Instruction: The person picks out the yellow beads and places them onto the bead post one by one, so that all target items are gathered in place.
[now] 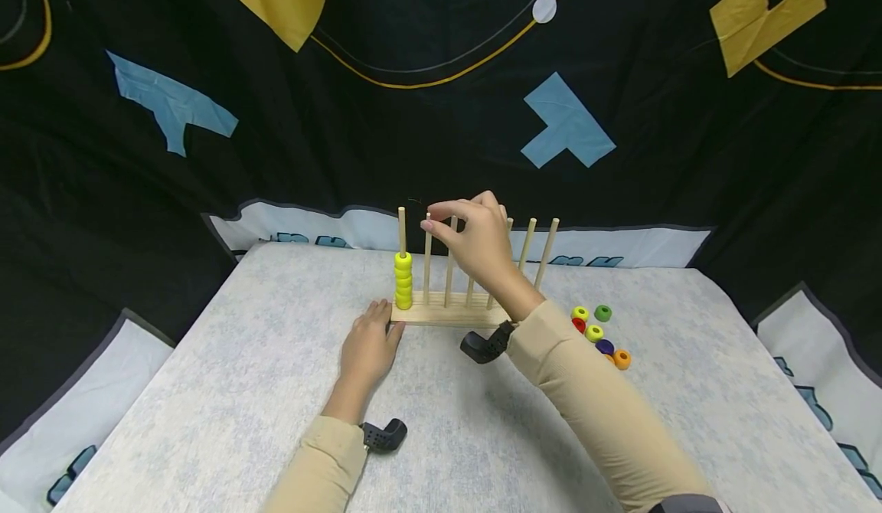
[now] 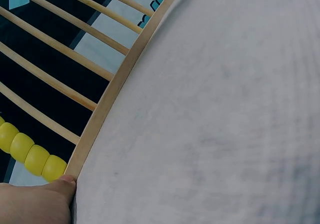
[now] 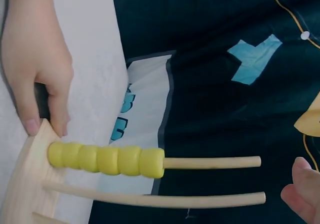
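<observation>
A wooden peg rack (image 1: 448,315) stands on the table with several upright pegs. Yellow beads (image 1: 403,282) are stacked on its leftmost peg, reaching a little over halfway up. My left hand (image 1: 367,347) holds the left end of the rack's base, its thumb (image 2: 64,184) on the near edge beside the lowest bead. Above the rack is my right hand (image 1: 478,241), thumb and forefinger bent toward each other by the top of the second peg (image 3: 200,200). In the right wrist view its fingertips (image 3: 300,191) lie just beyond that bare peg's tip; no bead shows between them.
Loose beads lie right of the rack: a green one (image 1: 603,313), a red one (image 1: 578,325), a purple one (image 1: 604,347), plus yellow and orange (image 1: 622,359) ones. A black cloth (image 1: 413,138) with taped shapes hangs behind the pale table (image 1: 241,375).
</observation>
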### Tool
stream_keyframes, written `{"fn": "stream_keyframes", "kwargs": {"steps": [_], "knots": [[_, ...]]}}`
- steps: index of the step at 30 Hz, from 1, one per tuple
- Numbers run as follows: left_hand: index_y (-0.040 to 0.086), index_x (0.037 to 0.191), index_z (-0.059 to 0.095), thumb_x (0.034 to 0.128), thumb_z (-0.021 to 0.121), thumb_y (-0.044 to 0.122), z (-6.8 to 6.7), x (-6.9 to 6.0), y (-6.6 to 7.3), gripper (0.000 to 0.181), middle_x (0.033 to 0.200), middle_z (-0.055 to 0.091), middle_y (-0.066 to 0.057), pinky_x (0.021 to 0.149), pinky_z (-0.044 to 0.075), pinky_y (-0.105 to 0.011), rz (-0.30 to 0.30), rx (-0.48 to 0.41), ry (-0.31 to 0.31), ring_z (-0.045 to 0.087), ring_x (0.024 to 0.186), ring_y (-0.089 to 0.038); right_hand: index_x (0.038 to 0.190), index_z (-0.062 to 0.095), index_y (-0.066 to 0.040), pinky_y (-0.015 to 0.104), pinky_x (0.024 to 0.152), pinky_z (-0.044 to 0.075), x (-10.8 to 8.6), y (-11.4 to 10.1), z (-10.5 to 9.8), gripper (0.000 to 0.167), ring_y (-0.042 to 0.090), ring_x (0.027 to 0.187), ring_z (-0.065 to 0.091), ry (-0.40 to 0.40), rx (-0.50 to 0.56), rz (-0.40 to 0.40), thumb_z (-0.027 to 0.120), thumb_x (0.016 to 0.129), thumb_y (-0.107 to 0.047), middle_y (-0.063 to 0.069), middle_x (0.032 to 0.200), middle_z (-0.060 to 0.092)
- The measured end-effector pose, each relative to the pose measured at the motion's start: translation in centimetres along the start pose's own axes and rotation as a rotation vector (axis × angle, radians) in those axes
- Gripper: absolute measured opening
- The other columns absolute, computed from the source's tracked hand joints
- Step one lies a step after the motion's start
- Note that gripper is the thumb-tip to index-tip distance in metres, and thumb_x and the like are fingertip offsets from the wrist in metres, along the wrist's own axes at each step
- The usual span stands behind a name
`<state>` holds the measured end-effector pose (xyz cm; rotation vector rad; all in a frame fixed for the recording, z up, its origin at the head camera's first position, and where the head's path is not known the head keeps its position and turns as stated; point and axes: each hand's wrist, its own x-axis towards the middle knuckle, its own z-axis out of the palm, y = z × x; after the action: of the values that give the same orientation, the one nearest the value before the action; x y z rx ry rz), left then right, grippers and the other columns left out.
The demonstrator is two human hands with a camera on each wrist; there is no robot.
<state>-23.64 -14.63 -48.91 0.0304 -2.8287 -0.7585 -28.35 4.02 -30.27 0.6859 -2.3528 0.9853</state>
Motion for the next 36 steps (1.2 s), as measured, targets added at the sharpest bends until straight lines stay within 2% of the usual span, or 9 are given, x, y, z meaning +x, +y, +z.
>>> {"fn": "stream_keyframes", "kwargs": {"steps": [3,9,14,18,21,27,32,36], "knots": [[0.000,0.145,0.047,0.1026,0.053,0.038,0.0,0.0,0.1,0.057,0.155,0.043,-0.014,0.119,0.033,-0.052,-0.002,0.005,-0.006,0.035,0.148,-0.032,0.106,0.078,-0.016,0.035,0.080,0.036,-1.2,0.8,-0.9,0.025,0.020,0.092,0.049,0.017,0.028,-0.008,0.078,0.087,-0.030,-0.002,0.104,0.077],[0.001,0.146,0.046,0.1027,0.052,0.038,0.0,-0.1,0.1,0.057,0.155,0.043,-0.014,0.119,0.032,-0.053,0.005,0.008,-0.006,0.035,0.148,-0.032,0.107,0.077,-0.012,0.034,0.080,0.048,-3.6,3.1,-2.9,0.024,0.023,0.090,0.054,0.013,0.094,0.020,0.077,0.087,-0.025,0.001,0.105,0.077],[0.000,0.146,0.045,0.1028,0.053,0.037,0.0,-0.1,0.1,0.057,0.155,0.042,-0.015,0.119,0.032,-0.053,0.011,0.012,-0.009,0.035,0.148,-0.033,0.109,0.076,-0.011,0.034,0.075,0.047,-5.7,5.7,-4.8,0.025,0.022,0.086,0.054,0.038,0.079,0.035,0.077,0.088,-0.024,0.004,0.103,0.077],[-0.001,0.146,0.045,0.1029,0.053,0.036,0.1,0.0,0.1,0.057,0.155,0.042,-0.016,0.119,0.032,-0.054,0.012,0.010,-0.005,0.035,0.147,-0.034,0.111,0.076,-0.009,0.029,0.071,0.044,-7.5,8.0,-6.4,0.027,0.023,0.085,0.054,0.066,0.055,0.098,0.077,0.088,-0.023,0.007,0.104,0.076],[-0.001,0.146,0.045,0.1027,0.053,0.036,0.2,-0.1,0.1,0.057,0.155,0.042,-0.016,0.119,0.032,-0.054,0.012,0.006,-0.003,0.035,0.147,-0.034,0.113,0.075,-0.009,0.026,0.065,0.042,-8.8,10.1,-7.7,0.029,0.023,0.085,0.053,0.063,0.027,0.175,0.074,0.090,-0.026,0.008,0.107,0.075],[-0.001,0.146,0.045,0.1027,0.053,0.036,0.1,-0.2,0.0,0.057,0.155,0.042,-0.015,0.120,0.030,-0.053,0.010,0.008,-0.002,0.035,0.148,-0.034,0.121,0.071,-0.012,0.026,0.051,0.038,-11.5,14.7,-9.5,0.036,0.018,0.079,0.046,-0.005,-0.045,0.365,0.067,0.095,-0.037,0.009,0.114,0.073],[-0.001,0.146,0.044,0.1030,0.052,0.036,0.0,-0.1,0.0,0.058,0.156,0.041,-0.015,0.121,0.030,-0.053,0.004,0.008,-0.007,0.034,0.148,-0.033,0.126,0.066,-0.011,0.026,0.050,0.039,-13.7,17.5,-10.2,0.042,0.021,0.073,0.046,-0.111,-0.107,0.492,0.065,0.096,-0.040,0.011,0.119,0.070],[-0.001,0.147,0.044,0.1031,0.052,0.036,0.1,-0.1,0.1,0.058,0.156,0.040,-0.015,0.121,0.030,-0.052,0.004,0.008,-0.017,0.033,0.149,-0.033,0.132,0.062,-0.008,0.027,0.057,0.040,-15.3,18.9,-10.5,0.045,0.023,0.078,0.049,-0.242,-0.182,0.557,0.064,0.097,-0.038,0.016,0.124,0.067]]}}
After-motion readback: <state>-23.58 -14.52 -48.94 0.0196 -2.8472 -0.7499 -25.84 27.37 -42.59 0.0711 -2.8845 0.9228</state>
